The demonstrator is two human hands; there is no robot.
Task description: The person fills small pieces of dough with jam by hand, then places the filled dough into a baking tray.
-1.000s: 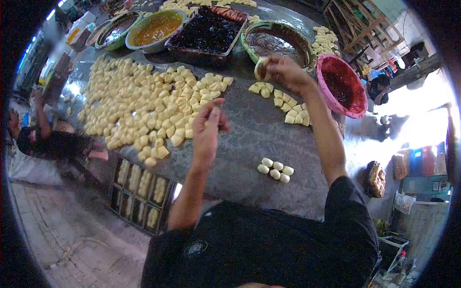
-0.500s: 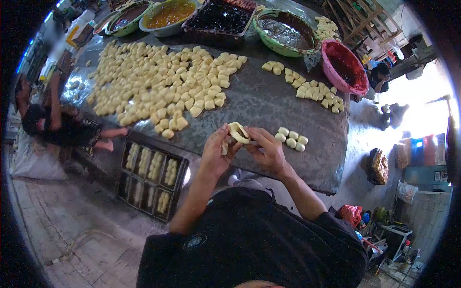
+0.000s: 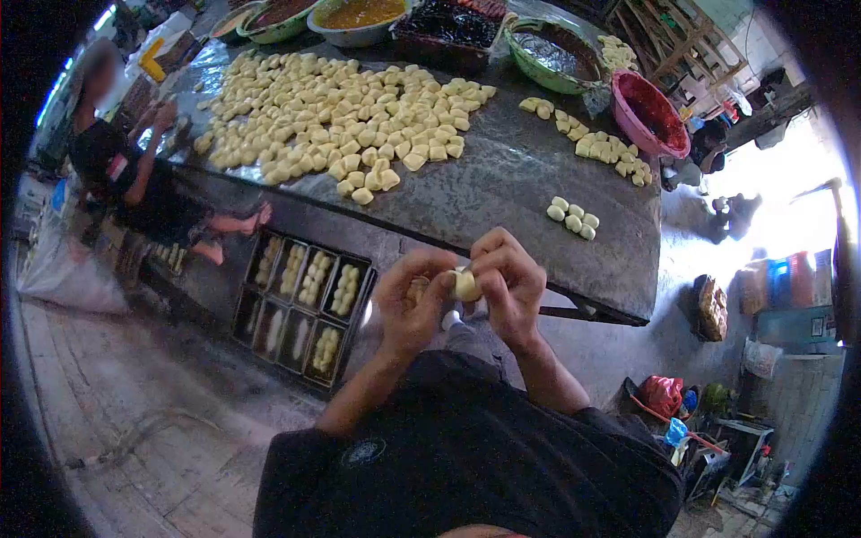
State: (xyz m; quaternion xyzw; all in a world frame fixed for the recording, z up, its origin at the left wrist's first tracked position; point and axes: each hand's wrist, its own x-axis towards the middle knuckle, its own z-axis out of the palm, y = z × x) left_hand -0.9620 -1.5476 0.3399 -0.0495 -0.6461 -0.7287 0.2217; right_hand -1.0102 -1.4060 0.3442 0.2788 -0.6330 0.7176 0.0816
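Observation:
Just off the table's near edge, a small pale dough ball (image 3: 466,286) is pinched between both hands, its top gathered together. My left hand (image 3: 413,305) grips it from one side, and a second bit of dough (image 3: 418,286) appears tucked in the curled fingers. From the other side, my right hand (image 3: 511,291) presses on it with thumb and fingers. Beyond, on the dark tabletop (image 3: 502,193), stand several smooth filled dough balls (image 3: 574,218) in two short rows. A large spread of cut dough pieces (image 3: 350,117) covers the table's left part.
Basins of fillings, among them a pink one (image 3: 628,125), a green one (image 3: 529,72) and a grey one (image 3: 336,34), line the far side. Below the table at left are baking tins (image 3: 300,305) with rows of dough. A person (image 3: 126,161) sits at far left.
The dough piece, opened like a cup with dark filling inside, is now pinched together into a ball. My hands have come closer to my body, and the table appears shifted up and right.

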